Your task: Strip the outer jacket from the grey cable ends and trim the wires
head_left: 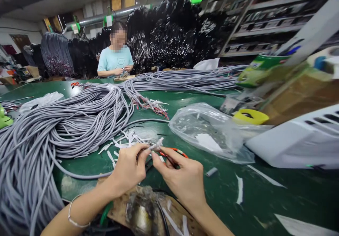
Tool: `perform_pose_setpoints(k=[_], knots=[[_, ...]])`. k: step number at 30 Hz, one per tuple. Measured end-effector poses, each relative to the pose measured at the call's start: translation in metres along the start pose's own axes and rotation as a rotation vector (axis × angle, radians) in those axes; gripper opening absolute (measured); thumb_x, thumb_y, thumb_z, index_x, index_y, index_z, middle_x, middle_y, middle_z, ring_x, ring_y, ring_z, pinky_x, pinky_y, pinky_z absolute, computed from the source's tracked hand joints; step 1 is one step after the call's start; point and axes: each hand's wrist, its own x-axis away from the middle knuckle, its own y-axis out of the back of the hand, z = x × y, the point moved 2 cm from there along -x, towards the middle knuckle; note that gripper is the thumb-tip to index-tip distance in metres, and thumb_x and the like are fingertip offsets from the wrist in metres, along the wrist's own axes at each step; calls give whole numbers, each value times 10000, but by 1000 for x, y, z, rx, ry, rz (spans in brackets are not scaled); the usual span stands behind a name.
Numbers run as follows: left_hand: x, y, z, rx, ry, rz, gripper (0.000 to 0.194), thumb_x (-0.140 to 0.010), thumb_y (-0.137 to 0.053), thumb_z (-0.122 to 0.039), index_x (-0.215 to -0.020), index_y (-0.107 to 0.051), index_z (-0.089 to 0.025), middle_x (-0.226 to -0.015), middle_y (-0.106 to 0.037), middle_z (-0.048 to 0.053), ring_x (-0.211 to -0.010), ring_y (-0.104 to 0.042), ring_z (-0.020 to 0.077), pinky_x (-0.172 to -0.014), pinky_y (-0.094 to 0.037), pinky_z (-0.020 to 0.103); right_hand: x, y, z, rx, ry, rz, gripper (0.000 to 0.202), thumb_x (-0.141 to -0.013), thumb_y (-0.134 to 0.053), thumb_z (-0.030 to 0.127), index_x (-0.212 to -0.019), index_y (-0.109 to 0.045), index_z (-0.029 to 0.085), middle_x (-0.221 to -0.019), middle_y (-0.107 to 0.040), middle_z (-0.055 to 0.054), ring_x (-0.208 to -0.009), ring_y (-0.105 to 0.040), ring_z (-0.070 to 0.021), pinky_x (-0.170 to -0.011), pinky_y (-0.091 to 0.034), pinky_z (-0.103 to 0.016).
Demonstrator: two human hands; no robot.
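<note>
My left hand point(132, 163) is closed, thumb and forefinger pinching a grey cable near its end. White frayed wrapping point(158, 144) sticks up from that end, between my two hands. My right hand point(180, 172) is closed too, its thumb and fingertips meeting at the same cable end. Just behind its fingers shows a red-orange handle point(181, 152); I cannot tell whether the hand holds it or it lies on the table. White scraps point(129, 139) of wrapping are scattered beyond my hands. The grey cable point(82, 175) runs left from under my left wrist.
A large bundle of grey cables point(87, 112) fills the left of the green table point(227, 207). Another bundle point(172, 80) lies behind. A clear plastic bag point(212, 130), yellow tape roll point(251, 116) and white casing point(296, 140) stand right. A wooden board point(119, 207) lies below. A co-worker point(116, 57) sits opposite.
</note>
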Motion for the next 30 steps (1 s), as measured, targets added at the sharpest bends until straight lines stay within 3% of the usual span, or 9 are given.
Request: perform_pose_setpoints(k=[4,7,10,12,16,19,25,30], knots=[[3,-4,2,-10,-50,36,193,-831,-436,-190,-965,-571,-157,-777,-665,41,-617,-598,133,-601,-438,213,0,0,-3,-94,-136,17,230,-731,-530,258,-599,-648,111,-393,-325,62,-331,-285,-49,-321,-243,-176],[2,-3,1,-3,-47,47,167,-832,-431,-183,-922,-569,-160,-790,-647,45,-673,-590,144,-638,-432,225,1,0,-4,-147,-176,15,248,-734,-522,251,-552,-622,117,-401,-331,55,-343,-287,-49,-323,-245,-173],[0,-1,-2,84,7,30,167,-839,-416,-182,-832,-580,-150,-800,-619,54,-748,-557,151,-694,-407,237,1,-1,-3,-175,-170,-6,213,-719,-531,230,-554,-612,121,-402,-354,53,-341,-303,-51,-323,-262,-172],[-2,-1,-2,225,86,50,194,-844,-413,-227,-772,-571,-141,-732,-583,36,-697,-517,137,-652,-385,230,2,-1,-1,-187,-158,-9,186,-718,-528,207,-575,-615,126,-400,-372,54,-331,-310,-52,-312,-260,-172],[-5,-3,4,630,296,113,354,-816,-426,-432,-625,-480,-139,-515,-372,-44,-457,-311,70,-438,-247,199,5,-1,8,-129,44,-61,132,-722,-544,148,-628,-635,138,-399,-437,54,-326,-357,-55,-346,-322,-168],[-7,-1,7,805,376,92,420,-744,-487,-529,-585,-437,-144,-489,-302,-72,-403,-200,38,-389,-146,197,8,1,12,-78,203,-101,103,-727,-561,141,-674,-649,145,-402,-479,52,-325,-387,-56,-385,-360,-169],[-9,4,5,836,391,78,431,-711,-527,-543,-605,-470,-129,-472,-309,-78,-376,-193,22,-372,-117,196,0,6,-1,-94,-73,67,283,-866,-384,269,-706,-594,169,-466,-549,33,-347,-452,-78,-364,-345,-177],[-8,3,4,879,383,123,412,-728,-523,-522,-608,-459,-134,-475,-301,-80,-375,-183,19,-371,-111,196,-4,3,1,-99,47,190,267,-863,-379,237,-682,-567,182,-568,-602,7,-487,-549,-104,-483,-403,-174]])
